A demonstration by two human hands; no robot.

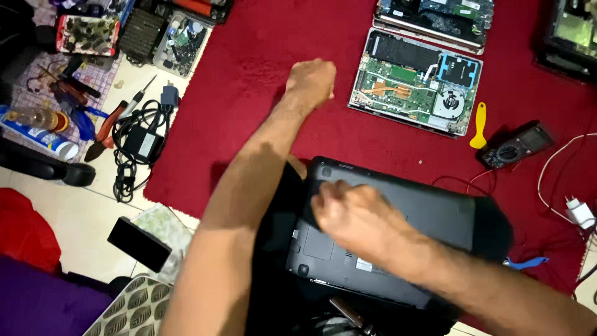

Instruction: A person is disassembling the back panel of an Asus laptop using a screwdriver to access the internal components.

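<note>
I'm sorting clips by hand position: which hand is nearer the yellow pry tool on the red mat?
The right hand, resting on the black laptop, lies below and left of the yellow pry tool. The left hand, a closed fist over the red mat, is farther to its left.

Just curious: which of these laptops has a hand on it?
The black laptop nearest the person, underside up, under the right hand. The opened laptop lies untouched.

Can't make out the right hand (pixel 348 214), it's pure blur. It covers part of the black laptop (pixel 398 230), the near edge drops off frame. Opened laptop (pixel 435 15) up top is cropped too.
</note>
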